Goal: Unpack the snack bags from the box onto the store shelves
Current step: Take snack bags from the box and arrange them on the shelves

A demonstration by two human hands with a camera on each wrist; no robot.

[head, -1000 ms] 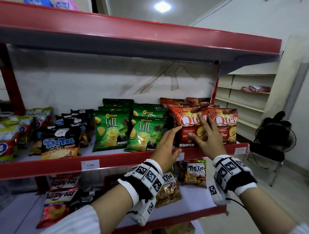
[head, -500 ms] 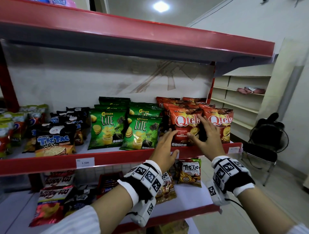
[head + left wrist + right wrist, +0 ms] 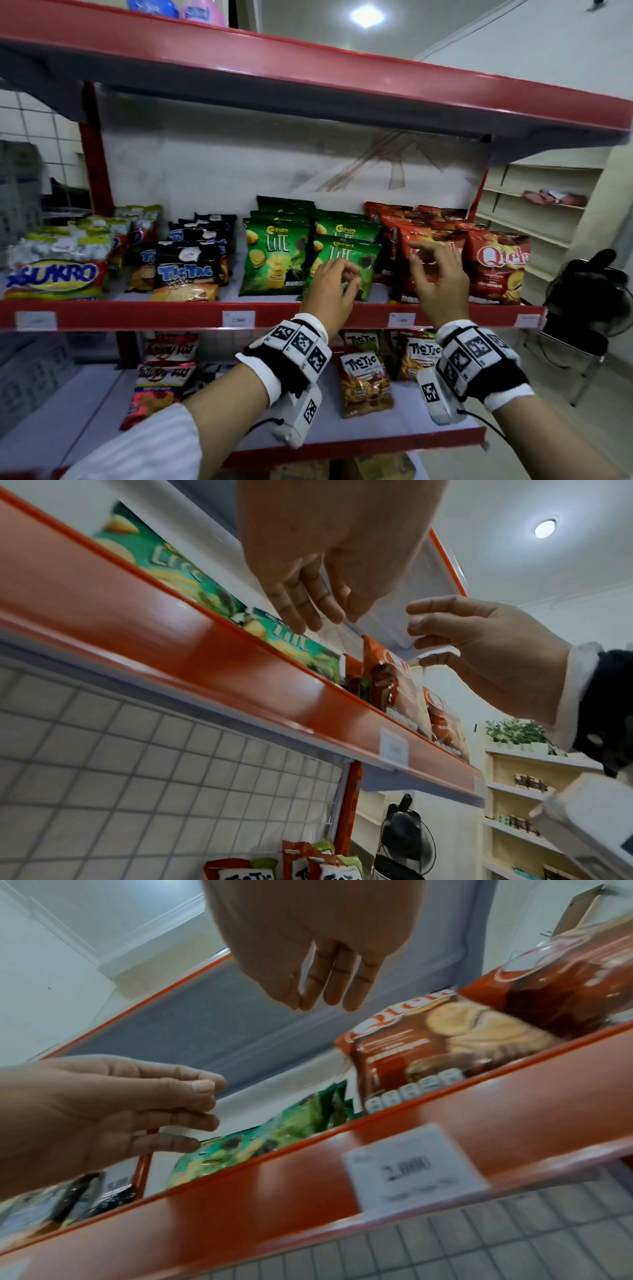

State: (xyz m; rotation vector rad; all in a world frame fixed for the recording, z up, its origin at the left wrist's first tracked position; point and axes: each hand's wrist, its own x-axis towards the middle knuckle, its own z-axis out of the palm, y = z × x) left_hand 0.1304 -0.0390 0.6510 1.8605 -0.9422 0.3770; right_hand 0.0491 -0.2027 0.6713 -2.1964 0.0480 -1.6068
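Red Qtela bags (image 3: pixel 500 267) stand in rows at the right end of the middle red shelf (image 3: pixel 137 313), with green Lite bags (image 3: pixel 277 260) to their left. My left hand (image 3: pixel 334 284) hovers in front of the nearest Lite bag, fingers loosely curled and holding nothing. My right hand (image 3: pixel 435 274) hangs before the left Qtela bag (image 3: pixel 435 240), fingers relaxed and clear of it. The left wrist view shows my left hand (image 3: pixel 308 601) and my right hand (image 3: pixel 445 634) above the shelf lip, both empty. In the right wrist view my right hand (image 3: pixel 325 988) floats above a Qtela bag (image 3: pixel 428 1053).
Black Tic Tac bags (image 3: pixel 186 270) and Sukro bags (image 3: pixel 54 277) fill the shelf's left side. More snack bags (image 3: pixel 363 380) lie on the lower shelf. A black fan (image 3: pixel 589 301) stands on the floor to the right, beside cream shelving (image 3: pixel 534 212).
Both hands have pulled back off the left Qtela bag and their fingers have curled loosely. The left hand has shifted left, in front of the Lite bag.
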